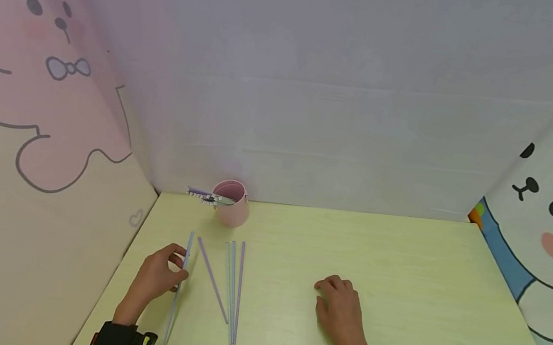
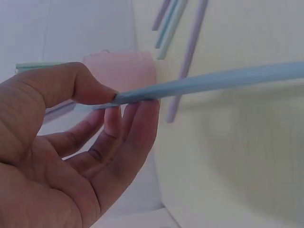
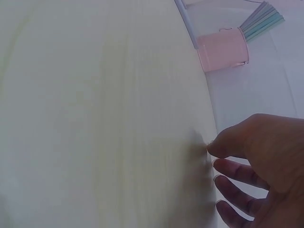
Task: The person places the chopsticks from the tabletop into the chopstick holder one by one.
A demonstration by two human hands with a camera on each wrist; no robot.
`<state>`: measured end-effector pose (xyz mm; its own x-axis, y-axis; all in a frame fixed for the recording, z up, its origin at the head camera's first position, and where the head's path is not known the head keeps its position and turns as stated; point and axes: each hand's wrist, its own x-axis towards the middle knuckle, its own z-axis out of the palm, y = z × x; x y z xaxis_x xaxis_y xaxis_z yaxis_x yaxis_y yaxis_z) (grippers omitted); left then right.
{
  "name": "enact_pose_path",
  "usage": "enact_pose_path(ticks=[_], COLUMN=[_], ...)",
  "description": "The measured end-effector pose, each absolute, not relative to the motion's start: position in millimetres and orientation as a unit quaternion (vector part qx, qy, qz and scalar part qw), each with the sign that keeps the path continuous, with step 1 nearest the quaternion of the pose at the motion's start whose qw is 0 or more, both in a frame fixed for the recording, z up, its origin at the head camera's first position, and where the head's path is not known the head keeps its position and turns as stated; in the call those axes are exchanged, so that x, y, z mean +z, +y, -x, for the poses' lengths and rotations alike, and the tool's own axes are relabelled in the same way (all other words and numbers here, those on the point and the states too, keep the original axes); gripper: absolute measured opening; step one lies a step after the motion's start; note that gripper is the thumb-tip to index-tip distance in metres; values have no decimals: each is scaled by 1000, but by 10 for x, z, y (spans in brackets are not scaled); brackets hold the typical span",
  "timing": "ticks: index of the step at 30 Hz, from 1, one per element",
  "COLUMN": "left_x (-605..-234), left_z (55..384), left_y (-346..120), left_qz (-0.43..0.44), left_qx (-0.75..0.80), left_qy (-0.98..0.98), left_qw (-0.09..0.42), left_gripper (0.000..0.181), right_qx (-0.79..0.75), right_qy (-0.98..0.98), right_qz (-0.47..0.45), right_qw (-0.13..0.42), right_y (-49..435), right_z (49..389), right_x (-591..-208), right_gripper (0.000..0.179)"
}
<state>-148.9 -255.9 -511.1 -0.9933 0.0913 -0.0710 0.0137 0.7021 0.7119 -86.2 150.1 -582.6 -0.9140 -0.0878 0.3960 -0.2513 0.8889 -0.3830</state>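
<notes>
Between thumb and fingertips, my left hand (image 1: 156, 274) pinches a light blue straw (image 2: 204, 83), seen close up in the left wrist view. In the head view that straw stands lengthwise at the left of the table. Just to its right lies a slanted purple straw (image 1: 212, 278). Beyond that, a green straw (image 1: 228, 267), a second blue straw (image 1: 232, 282) and another purple straw (image 1: 239, 291) lie close together. My right hand (image 1: 340, 311) holds nothing, its fingers loosely bent low over the table.
A pink pail (image 1: 233, 216) stands near the table's back edge, with several straws (image 3: 263, 21) leaning out of it. Behind the pale yellow table (image 1: 398, 279) rises a plain back wall (image 1: 315, 114). Side panels with cartoon animals flank it.
</notes>
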Motion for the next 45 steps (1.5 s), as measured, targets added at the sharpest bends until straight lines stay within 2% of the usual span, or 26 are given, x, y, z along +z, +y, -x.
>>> enact_pose_path(ticks=[6, 15, 23, 30, 35, 40, 45], left_x=[-4759, -4333, -3930, -3926, -3956, -3886, -3789], left_z=[1534, 1702, 1652, 1869, 2013, 2046, 2020], left_y=[-2393, -2206, -1983, -1965, -1967, -1909, -1857], left_qz=[-104, -179, -215, -227, -225, -213, -195], left_qx=[454, 494, 512, 546, 579, 608, 580], left_qy=[884, 849, 822, 786, 749, 715, 723], left_qw=[31, -58, -125, -180, -228, -271, -322], left_gripper=[34, 34, 27, 23, 23, 26, 26], right_qx=[222, 227, 226, 219, 220, 234, 238], right_qy=[-954, -953, -955, -954, -945, -929, -925], right_qz=[-85, -78, -74, -78, -84, -100, -109], right_qw=[186, 187, 180, 189, 225, 267, 277], right_y=[1500, 1476, 1467, 1488, 1469, 1424, 1391], right_z=[863, 891, 852, 898, 969, 1063, 1123], right_x=[-5815, -5806, -5809, -5795, -5779, -5723, -5703], right_gripper=[22, 23, 23, 22, 16, 13, 15])
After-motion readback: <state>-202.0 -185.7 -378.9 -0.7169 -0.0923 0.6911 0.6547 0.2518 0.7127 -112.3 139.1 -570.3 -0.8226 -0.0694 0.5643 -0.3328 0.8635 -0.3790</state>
